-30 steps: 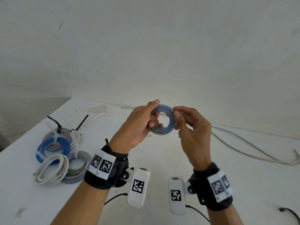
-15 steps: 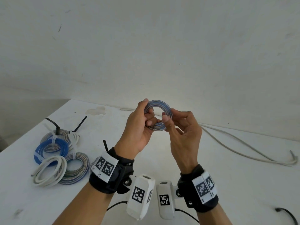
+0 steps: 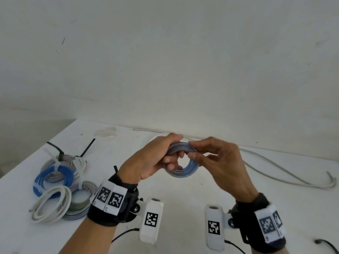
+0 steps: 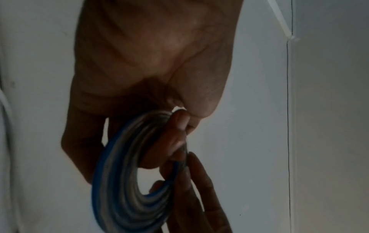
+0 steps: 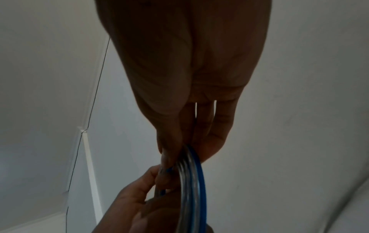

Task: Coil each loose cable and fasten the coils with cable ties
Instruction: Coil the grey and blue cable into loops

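Left hand (image 3: 148,162) and right hand (image 3: 222,165) — both pinching blue-grey coil (image 3: 185,171) (no legible writing)

no readable text, labels or numbers anywhere.

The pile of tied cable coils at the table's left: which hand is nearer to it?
Left. The left hand is up at the held blue-and-grey cable coil, on the side toward the pile of tied cable coils; the right hand pinches the coil's far side.
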A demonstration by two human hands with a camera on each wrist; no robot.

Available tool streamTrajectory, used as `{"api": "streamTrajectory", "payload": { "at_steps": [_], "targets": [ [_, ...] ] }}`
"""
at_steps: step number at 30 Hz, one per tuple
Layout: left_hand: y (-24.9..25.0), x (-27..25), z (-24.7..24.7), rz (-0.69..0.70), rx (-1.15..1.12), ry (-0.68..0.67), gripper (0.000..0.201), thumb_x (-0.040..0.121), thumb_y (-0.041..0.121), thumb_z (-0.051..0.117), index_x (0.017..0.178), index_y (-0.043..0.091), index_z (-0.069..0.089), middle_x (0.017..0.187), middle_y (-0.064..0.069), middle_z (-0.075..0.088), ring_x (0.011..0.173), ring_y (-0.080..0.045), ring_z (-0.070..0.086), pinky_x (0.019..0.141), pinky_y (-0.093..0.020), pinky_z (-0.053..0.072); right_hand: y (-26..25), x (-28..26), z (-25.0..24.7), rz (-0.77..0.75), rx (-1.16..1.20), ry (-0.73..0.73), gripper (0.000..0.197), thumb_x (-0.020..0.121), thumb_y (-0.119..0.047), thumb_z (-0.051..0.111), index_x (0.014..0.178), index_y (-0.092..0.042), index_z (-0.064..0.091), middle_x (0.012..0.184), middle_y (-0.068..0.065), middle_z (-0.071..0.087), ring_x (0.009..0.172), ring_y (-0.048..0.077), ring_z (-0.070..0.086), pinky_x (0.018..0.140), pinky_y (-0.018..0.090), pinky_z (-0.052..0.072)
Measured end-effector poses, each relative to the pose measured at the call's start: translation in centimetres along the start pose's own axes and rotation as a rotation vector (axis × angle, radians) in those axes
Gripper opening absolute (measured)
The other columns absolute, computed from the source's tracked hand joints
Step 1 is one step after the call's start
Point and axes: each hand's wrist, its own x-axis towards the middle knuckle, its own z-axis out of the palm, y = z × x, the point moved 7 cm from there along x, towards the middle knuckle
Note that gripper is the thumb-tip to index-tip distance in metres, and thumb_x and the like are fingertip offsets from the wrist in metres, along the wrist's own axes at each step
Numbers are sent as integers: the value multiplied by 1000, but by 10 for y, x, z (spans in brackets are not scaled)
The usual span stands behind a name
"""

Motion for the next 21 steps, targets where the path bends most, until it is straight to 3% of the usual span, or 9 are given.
{"api": "streamTrajectory", "payload": {
  "at_steps": [4, 8, 12, 15, 19, 21],
  "targets": [
    [-7, -6, 9, -44, 133, -51, 51, 105, 34, 41, 62, 12, 56, 48, 1, 28, 46, -18, 35, 86, -44, 43, 4, -13, 0, 24, -44, -13, 23, 84, -8, 80, 94, -28, 78, 90, -9, 77, 82, 10, 72, 74, 44, 61],
    [-4, -9, 27, -38, 88, -37, 39, 106, 28, 42, 74, 10, 55, 51, 4, 37, 47, -13, 31, 85, -41, 41, 4, -24, -9, 35, -89, 12, 20, 86, -8, 79, 97, -25, 78, 90, -12, 77, 86, 8, 72, 73, 31, 60],
    [-4, -7, 58, -19, 135, -6, 45, 103, 29, 41, 61, 15, 43, 59, 0, 31, 50, -15, 22, 70, -29, 44, 1, -45, -34, 88, -141, 121, 15, 86, -8, 79, 95, -18, 72, 89, -7, 77, 85, 10, 73, 71, 45, 61],
    [-2, -7, 90, -19, 160, -38, 48, 102, 33, 42, 58, 17, 41, 61, 0, 27, 51, -15, 20, 67, -28, 38, -1, -63, -62, 121, -154, 191, 15, 84, -8, 81, 87, -12, 67, 87, -2, 77, 80, 16, 74, 67, 51, 60],
    [-6, -8, 136, -22, 234, -57, 44, 100, 29, 44, 58, 17, 45, 51, 7, 33, 48, -13, 23, 74, -37, 36, -6, -87, -103, 194, -185, 189, 10, 87, -9, 79, 88, -8, 69, 85, 6, 78, 76, 21, 75, 63, 37, 62],
    [-13, -5, 154, -8, 309, -64, 38, 98, 29, 45, 66, 13, 57, 53, 7, 37, 45, -12, 28, 68, -33, 38, 6, -100, -137, 326, -241, 193, 8, 91, -16, 75, 90, -9, 70, 84, 10, 77, 70, 19, 73, 62, 32, 60]
  ]
}}
